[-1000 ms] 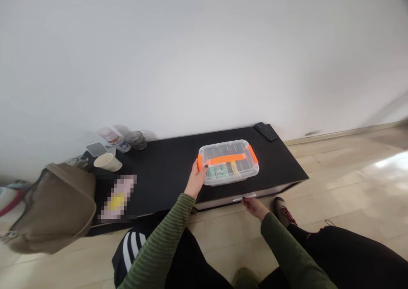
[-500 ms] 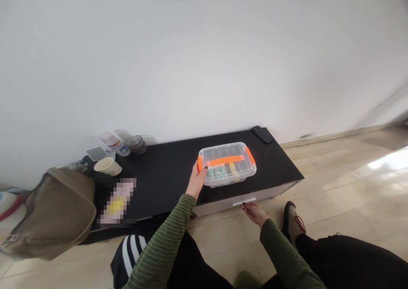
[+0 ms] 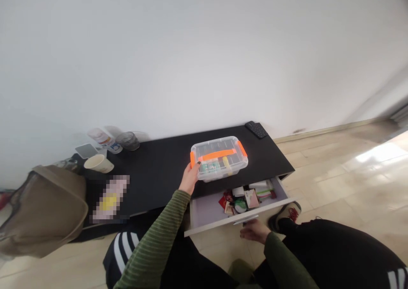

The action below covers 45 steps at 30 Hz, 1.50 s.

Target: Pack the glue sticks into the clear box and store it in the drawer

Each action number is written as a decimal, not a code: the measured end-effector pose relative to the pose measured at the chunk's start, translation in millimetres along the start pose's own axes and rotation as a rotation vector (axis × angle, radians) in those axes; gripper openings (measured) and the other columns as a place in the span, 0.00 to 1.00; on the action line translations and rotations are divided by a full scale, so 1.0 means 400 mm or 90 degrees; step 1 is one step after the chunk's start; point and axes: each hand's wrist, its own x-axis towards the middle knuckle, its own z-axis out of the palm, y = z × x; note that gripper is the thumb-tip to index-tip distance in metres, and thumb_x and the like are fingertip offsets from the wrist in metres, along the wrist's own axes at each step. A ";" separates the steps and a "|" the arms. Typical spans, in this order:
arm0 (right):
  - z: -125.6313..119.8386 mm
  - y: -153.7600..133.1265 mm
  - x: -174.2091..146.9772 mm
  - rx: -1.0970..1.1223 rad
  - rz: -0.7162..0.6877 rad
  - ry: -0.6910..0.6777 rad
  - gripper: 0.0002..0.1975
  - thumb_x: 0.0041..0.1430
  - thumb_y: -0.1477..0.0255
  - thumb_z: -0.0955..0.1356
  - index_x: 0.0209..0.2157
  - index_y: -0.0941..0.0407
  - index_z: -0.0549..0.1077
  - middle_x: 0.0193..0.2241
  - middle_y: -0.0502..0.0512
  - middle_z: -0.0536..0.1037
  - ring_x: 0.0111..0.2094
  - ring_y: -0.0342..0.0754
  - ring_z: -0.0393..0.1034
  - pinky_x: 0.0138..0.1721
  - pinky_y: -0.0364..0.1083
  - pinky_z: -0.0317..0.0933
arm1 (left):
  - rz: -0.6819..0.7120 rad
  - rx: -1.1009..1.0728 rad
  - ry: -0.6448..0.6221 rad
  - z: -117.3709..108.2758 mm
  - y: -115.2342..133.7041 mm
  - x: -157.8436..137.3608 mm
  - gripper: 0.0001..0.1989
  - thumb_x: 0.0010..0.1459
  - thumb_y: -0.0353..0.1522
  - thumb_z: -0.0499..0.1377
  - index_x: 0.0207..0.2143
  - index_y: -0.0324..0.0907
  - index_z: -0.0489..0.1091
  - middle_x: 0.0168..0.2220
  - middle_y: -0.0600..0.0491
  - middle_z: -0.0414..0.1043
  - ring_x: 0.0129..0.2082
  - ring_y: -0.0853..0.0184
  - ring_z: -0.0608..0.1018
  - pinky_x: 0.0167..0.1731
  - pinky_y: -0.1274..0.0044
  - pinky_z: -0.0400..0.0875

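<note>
A clear plastic storage box (image 3: 219, 174) with an orange handle and orange end latches sits on a low black-topped cabinet (image 3: 153, 170). My left hand (image 3: 190, 178) grips its left end, thumb over the lid's edge. Through the plastic show a green-and-white pack and something yellow. Below it, the cabinet's drawer (image 3: 207, 212) stands pulled out, several small boxes and packets heaped toward its right half. A green-and-white round item (image 3: 240, 205) and a pink-and-white box (image 3: 251, 198) lie among them. My right hand (image 3: 255, 230) has its fingers curled at the drawer's metal handle (image 3: 246, 219).
On the cabinet's left stand a paper cup (image 3: 99, 164), a spray can (image 3: 105, 140), a dark glass bowl (image 3: 128, 140) and a brown bag (image 3: 47, 212). A keyboard (image 3: 256, 129) lies at the back right. My shoe (image 3: 288, 214) is close to the drawer's right corner.
The drawer has gone from closed to pulled out toward me, my right hand moving back with its handle. My left hand stays on the storage box. The view has shifted slightly.
</note>
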 end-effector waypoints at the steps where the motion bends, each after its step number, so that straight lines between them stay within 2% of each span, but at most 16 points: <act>1: 0.007 -0.004 -0.028 -0.037 0.027 -0.025 0.10 0.40 0.81 0.74 0.22 0.59 0.69 0.19 0.54 0.76 0.21 0.49 0.76 0.25 0.44 0.70 | 0.006 0.000 0.004 -0.001 0.000 -0.004 0.23 0.51 0.39 0.64 0.47 0.36 0.69 0.38 0.46 0.77 0.38 0.61 0.80 0.40 0.69 0.75; 3: 0.026 -0.033 -0.097 -0.131 0.055 -0.095 0.09 0.39 0.79 0.75 0.20 0.61 0.71 0.19 0.56 0.76 0.18 0.49 0.74 0.22 0.44 0.69 | 0.021 0.006 0.011 -0.006 -0.005 -0.011 0.24 0.51 0.40 0.64 0.48 0.36 0.69 0.38 0.46 0.77 0.39 0.61 0.80 0.41 0.69 0.74; 4: 0.037 -0.059 -0.136 -0.208 0.027 -0.161 0.09 0.44 0.73 0.75 0.22 0.61 0.73 0.21 0.57 0.78 0.19 0.48 0.75 0.22 0.43 0.69 | 0.031 0.012 0.013 -0.009 -0.010 -0.015 0.25 0.51 0.41 0.64 0.48 0.36 0.69 0.39 0.46 0.77 0.39 0.61 0.80 0.42 0.68 0.74; 6: 0.056 -0.130 -0.211 -0.285 -0.082 -0.246 0.13 0.51 0.63 0.72 0.29 0.61 0.76 0.23 0.56 0.78 0.24 0.49 0.77 0.23 0.42 0.69 | 0.058 0.024 0.013 -0.019 -0.023 -0.023 0.27 0.51 0.42 0.64 0.49 0.36 0.68 0.40 0.46 0.77 0.40 0.61 0.79 0.44 0.68 0.73; 7: 0.062 -0.172 -0.244 -0.280 -0.161 -0.247 0.17 0.54 0.59 0.71 0.32 0.60 0.76 0.26 0.57 0.79 0.26 0.50 0.78 0.24 0.42 0.69 | 0.073 0.032 0.013 -0.024 -0.031 -0.029 0.27 0.51 0.43 0.64 0.49 0.36 0.69 0.40 0.46 0.77 0.41 0.61 0.79 0.44 0.68 0.72; 9: 0.065 -0.257 -0.288 -0.223 -0.324 -0.151 0.23 0.55 0.52 0.69 0.37 0.59 0.76 0.34 0.60 0.80 0.28 0.49 0.78 0.26 0.43 0.70 | 0.104 0.053 0.015 -0.036 -0.047 -0.044 0.27 0.51 0.43 0.63 0.50 0.37 0.69 0.42 0.46 0.76 0.43 0.61 0.78 0.46 0.68 0.71; 11: 0.057 -0.325 -0.305 -0.130 -0.455 -0.013 0.25 0.54 0.51 0.69 0.42 0.57 0.74 0.42 0.62 0.79 0.37 0.51 0.78 0.34 0.46 0.72 | 0.129 0.081 0.014 -0.049 -0.063 -0.067 0.26 0.52 0.43 0.63 0.50 0.39 0.69 0.45 0.47 0.75 0.45 0.61 0.77 0.48 0.69 0.70; 13: 0.045 -0.365 -0.304 -0.055 -0.539 0.066 0.27 0.56 0.51 0.68 0.50 0.55 0.71 0.52 0.64 0.75 0.51 0.54 0.73 0.46 0.50 0.71 | 0.143 0.103 0.012 -0.061 -0.080 -0.100 0.26 0.53 0.43 0.62 0.52 0.40 0.69 0.49 0.47 0.74 0.48 0.60 0.75 0.50 0.69 0.69; 15: 0.037 -0.373 -0.300 -0.043 -0.572 0.069 0.30 0.60 0.50 0.65 0.58 0.52 0.65 0.60 0.64 0.68 0.59 0.54 0.65 0.53 0.53 0.67 | 0.144 0.112 0.019 -0.069 -0.102 -0.146 0.26 0.54 0.44 0.61 0.53 0.42 0.69 0.51 0.47 0.73 0.51 0.58 0.74 0.52 0.69 0.68; 18: 0.037 -0.343 -0.305 -0.121 -0.554 0.030 0.31 0.63 0.50 0.61 0.62 0.50 0.61 0.63 0.61 0.63 0.61 0.55 0.61 0.54 0.53 0.66 | 0.118 0.103 0.058 -0.073 -0.145 -0.239 0.27 0.54 0.43 0.61 0.54 0.44 0.68 0.52 0.49 0.72 0.53 0.57 0.73 0.53 0.69 0.68; 23: 0.037 -0.261 -0.324 -0.199 -0.556 0.032 0.32 0.61 0.55 0.67 0.63 0.50 0.59 0.62 0.59 0.65 0.61 0.54 0.62 0.56 0.51 0.64 | 0.047 0.141 0.095 -0.077 -0.232 -0.407 0.27 0.55 0.46 0.60 0.56 0.48 0.66 0.52 0.49 0.72 0.54 0.54 0.72 0.55 0.65 0.67; 27: 0.024 -0.223 -0.321 -0.220 -0.538 -0.001 0.31 0.60 0.59 0.68 0.62 0.50 0.59 0.59 0.61 0.68 0.59 0.54 0.64 0.55 0.52 0.64 | 0.054 0.158 0.131 -0.094 -0.273 -0.470 0.27 0.55 0.48 0.60 0.54 0.49 0.67 0.53 0.50 0.72 0.56 0.53 0.71 0.56 0.65 0.66; 31: 0.019 -0.203 -0.285 -0.387 -0.480 0.032 0.29 0.58 0.63 0.67 0.61 0.52 0.63 0.53 0.60 0.74 0.54 0.56 0.69 0.53 0.54 0.64 | -0.009 0.169 0.148 -0.135 -0.294 -0.465 0.26 0.53 0.48 0.61 0.53 0.50 0.69 0.53 0.51 0.72 0.56 0.54 0.71 0.55 0.66 0.67; 34: 0.025 -0.191 -0.236 -0.512 -0.443 0.083 0.29 0.55 0.66 0.67 0.59 0.53 0.66 0.48 0.59 0.77 0.51 0.57 0.71 0.56 0.56 0.60 | -0.048 0.198 0.140 -0.173 -0.321 -0.439 0.26 0.52 0.48 0.61 0.51 0.48 0.69 0.52 0.49 0.74 0.55 0.55 0.73 0.54 0.67 0.67; 38: 0.037 -0.182 -0.154 -0.610 -0.367 0.111 0.28 0.55 0.72 0.65 0.59 0.57 0.66 0.43 0.60 0.80 0.49 0.56 0.72 0.57 0.54 0.55 | -0.083 0.330 0.164 -0.199 -0.366 -0.386 0.26 0.53 0.45 0.59 0.51 0.40 0.68 0.48 0.44 0.75 0.53 0.54 0.75 0.53 0.68 0.67; 45: 0.053 -0.162 -0.040 -0.713 -0.279 0.118 0.31 0.55 0.79 0.62 0.62 0.63 0.60 0.49 0.67 0.77 0.50 0.55 0.72 0.52 0.47 0.58 | -0.137 0.576 0.095 -0.189 -0.417 -0.296 0.28 0.60 0.32 0.51 0.62 0.35 0.58 0.60 0.40 0.66 0.61 0.61 0.68 0.58 0.74 0.59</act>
